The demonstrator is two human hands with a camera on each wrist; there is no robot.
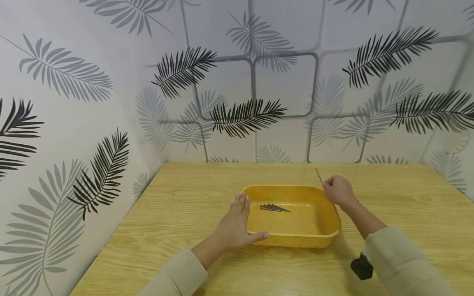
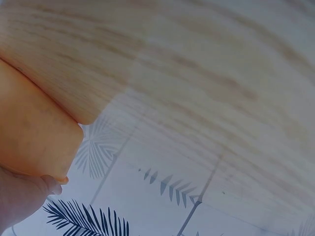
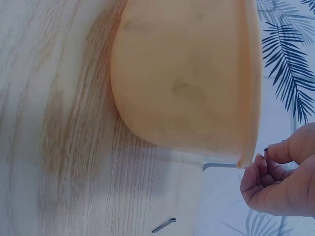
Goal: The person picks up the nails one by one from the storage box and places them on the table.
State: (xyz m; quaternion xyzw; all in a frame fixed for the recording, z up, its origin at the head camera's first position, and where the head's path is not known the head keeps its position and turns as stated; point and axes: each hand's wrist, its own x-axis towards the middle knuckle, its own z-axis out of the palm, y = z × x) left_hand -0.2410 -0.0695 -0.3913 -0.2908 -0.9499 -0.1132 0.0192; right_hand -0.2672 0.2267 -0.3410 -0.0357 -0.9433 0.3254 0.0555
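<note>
A yellow plastic basin (image 1: pixel 296 235) stands on the wooden table. Several dark nails (image 1: pixel 272 208) lie together on its floor, left of the middle. My left hand (image 1: pixel 233 226) rests on the basin's left side with straight fingers, the thumb stretched along the near rim; in the left wrist view part of that hand (image 2: pixel 24 194) shows at the rim. At the far right corner, my right hand (image 1: pixel 338 191) pinches a nail (image 1: pixel 319 176) that points up and to the left. The right wrist view shows the curled fingers (image 3: pixel 266 182) close beside the basin rim.
Another nail (image 3: pixel 164 225) lies on the table past the basin in the right wrist view. The wooden table (image 1: pixel 177 197) reaches back to a wall (image 1: pixel 229 144) with a leaf pattern. A black object (image 1: pixel 362 267) hangs by the right sleeve (image 1: pixel 400 255).
</note>
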